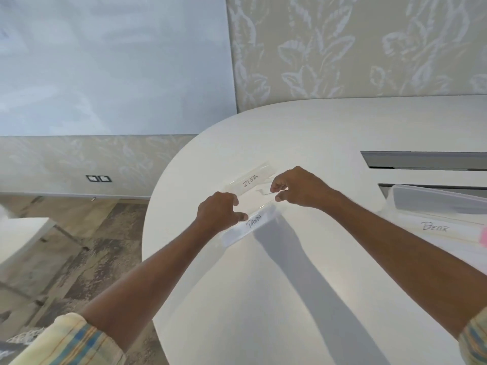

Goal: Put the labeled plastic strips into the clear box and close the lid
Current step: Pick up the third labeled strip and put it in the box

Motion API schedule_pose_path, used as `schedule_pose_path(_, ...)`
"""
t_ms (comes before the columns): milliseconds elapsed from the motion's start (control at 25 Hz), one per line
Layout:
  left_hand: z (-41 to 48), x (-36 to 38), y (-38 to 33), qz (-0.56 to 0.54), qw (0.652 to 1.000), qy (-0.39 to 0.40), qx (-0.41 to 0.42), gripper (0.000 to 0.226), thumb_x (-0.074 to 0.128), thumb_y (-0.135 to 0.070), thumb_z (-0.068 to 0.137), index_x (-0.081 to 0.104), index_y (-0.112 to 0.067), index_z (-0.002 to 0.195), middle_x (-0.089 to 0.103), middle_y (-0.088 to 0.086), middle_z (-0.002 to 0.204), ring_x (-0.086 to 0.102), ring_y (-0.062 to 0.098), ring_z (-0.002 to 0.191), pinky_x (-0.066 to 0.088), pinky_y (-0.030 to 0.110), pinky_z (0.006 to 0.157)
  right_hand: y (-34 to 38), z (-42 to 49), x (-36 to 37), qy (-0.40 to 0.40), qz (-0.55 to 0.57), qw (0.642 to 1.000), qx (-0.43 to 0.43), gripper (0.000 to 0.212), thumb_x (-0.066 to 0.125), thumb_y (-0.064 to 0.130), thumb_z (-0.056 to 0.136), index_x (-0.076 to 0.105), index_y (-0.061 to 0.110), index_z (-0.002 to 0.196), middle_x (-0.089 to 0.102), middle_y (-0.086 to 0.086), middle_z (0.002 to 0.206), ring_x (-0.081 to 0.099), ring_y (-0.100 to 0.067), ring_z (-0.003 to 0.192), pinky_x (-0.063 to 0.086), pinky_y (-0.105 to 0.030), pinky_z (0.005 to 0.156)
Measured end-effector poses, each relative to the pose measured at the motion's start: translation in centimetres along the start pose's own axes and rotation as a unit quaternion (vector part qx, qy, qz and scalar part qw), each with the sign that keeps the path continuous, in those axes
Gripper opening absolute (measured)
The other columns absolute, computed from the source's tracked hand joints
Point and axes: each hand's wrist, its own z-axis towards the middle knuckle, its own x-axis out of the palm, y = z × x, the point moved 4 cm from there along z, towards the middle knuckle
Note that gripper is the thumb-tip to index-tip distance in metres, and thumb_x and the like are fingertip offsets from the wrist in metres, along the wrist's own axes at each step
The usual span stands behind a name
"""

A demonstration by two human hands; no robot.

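Left hand, right hand on seemingly clear strip

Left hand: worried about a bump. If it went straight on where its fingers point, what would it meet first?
Likely the right hand, which pinches the other end of the clear strip that the left hand holds; depth is hard to judge.

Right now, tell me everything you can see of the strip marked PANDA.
The PANDA strip is a long, narrow piece of clear plastic with a white label handwritten PANDA in dark ink. It lies flat and slantwise on the white table. The left hand, pinching another clear strip, hovers at its far edge; whether the thumb touches it cannot be told.
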Motion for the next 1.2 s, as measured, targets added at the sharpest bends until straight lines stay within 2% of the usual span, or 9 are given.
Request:
schedule_pose_path(160,-1.0,1.9,2.0,-0.027,0.999,0.015,-0.010,0.068,0.083,-0.059,0.074,0.066,-0.029,0.132,0.068,-0.005,0.131,0.065,0.019,0.120,0.049,0.034,0.090,1.1,1.3,3.5,0.042,-0.050,0.998,-0.011,0.041,0.082,0.023,0.085,0.072,0.030,0.124,0.069,0.008,0.129,0.062,-0.015,0.120,0.050,-0.036,0.096)
schedule_pose_path(280,-1.5,3.3,2.5,-0.023,1.000,0.020,-0.001,0.065,0.083,-0.054,0.075,0.065,-0.029,0.133,0.066,-0.004,0.133,0.063,0.020,0.121,0.047,0.033,0.087,1.3,1.8,5.2,0.068,-0.099,0.993,-0.017,0.050,0.080,0.025,0.086,0.066,0.033,0.133,0.063,0.008,0.140,0.058,-0.016,0.126,0.046,-0.035,0.098)
schedule_pose_path(400,-1.8,4.1,2.6,-0.026,1.000,0.007,0.014,0.059,0.083,-0.049,0.078,0.067,-0.026,0.130,0.067,-0.001,0.125,0.063,0.021,0.118,0.046,0.033,0.084,1.5,2.1,6.3,0.091,-0.132,0.987,-0.027,0.053,0.077,0.022,0.086,0.064,0.032,0.136,0.061,0.006,0.143,0.052,-0.017,0.132,0.044,-0.034,0.100)
schedule_pose_path(520,-1.9,4.4,2.6,-0.027,0.999,-0.006,0.023,0.056,0.083,-0.043,0.080,0.067,-0.024,0.130,0.067,-0.001,0.122,0.063,0.022,0.115,0.050,0.035,0.087,1.8,2.2,7.0,0.102,-0.150,0.983,-0.029,0.052,0.075,0.019,0.086,0.065,0.031,0.135,0.064,0.003,0.139,0.057,-0.020,0.127,0.050,-0.038,0.097)
schedule_pose_path(720,-1.8,4.6,2.6,-0.021,0.999,-0.014,0.035,0.055,0.081,-0.040,0.083,0.065,-0.023,0.133,0.067,0.000,0.122,0.063,0.023,0.116,0.046,0.034,0.085,2.0,2.2,7.2,0.101,-0.158,0.982,-0.030,0.050,0.073,0.017,0.084,0.067,0.031,0.131,0.068,0.001,0.131,0.062,-0.023,0.120,0.053,-0.040,0.093)
schedule_pose_path(1080,-0.9,3.3,2.2,-0.006,0.998,-0.024,0.057,0.051,0.079,-0.030,0.085,0.067,-0.025,0.135,0.068,-0.001,0.131,0.061,0.025,0.124,0.048,0.035,0.091,1.3,1.9,6.1,0.080,-0.150,0.985,-0.020,0.042,0.079,0.025,0.077,0.073,0.032,0.118,0.071,0.004,0.112,0.065,-0.023,0.106,0.051,-0.037,0.084)
schedule_pose_path(1200,-0.6,2.8,1.4,-0.003,0.997,-0.028,0.073,0.044,0.079,-0.025,0.084,0.071,-0.025,0.127,0.070,-0.001,0.124,0.064,0.026,0.119,0.048,0.034,0.085,0.7,1.3,5.5,0.066,-0.156,0.985,-0.021,0.036,0.080,0.027,0.076,0.074,0.032,0.111,0.073,0.006,0.104,0.065,-0.022,0.102,0.049,-0.035,0.077)
